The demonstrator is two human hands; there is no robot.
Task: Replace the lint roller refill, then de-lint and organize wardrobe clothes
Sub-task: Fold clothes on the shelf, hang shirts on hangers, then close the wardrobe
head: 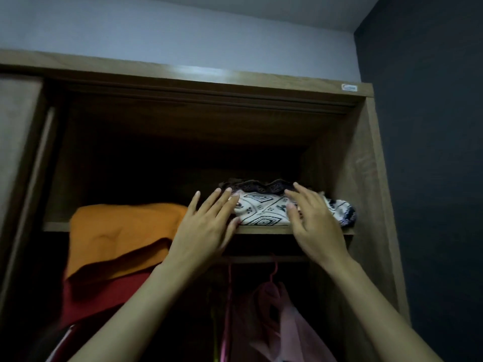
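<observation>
A folded white garment with a dark geometric pattern (264,210) lies on the wardrobe's upper shelf (261,230), at its right end, with a dark brown patterned piece (261,186) on top of it. My left hand (206,228) is raised at the garment's left end, fingers spread and fingertips touching the fabric. My right hand (313,220) rests flat against its right half, fingers apart. Neither hand grips anything. No lint roller is in view.
An orange cloth (122,236) hangs over the shelf's left part, above a red cloth (104,293). Below the shelf, a pink garment on a pink hanger (274,309) hangs from the rail. The wardrobe's side panel (366,205) stands at right, a sliding door (18,142) at left.
</observation>
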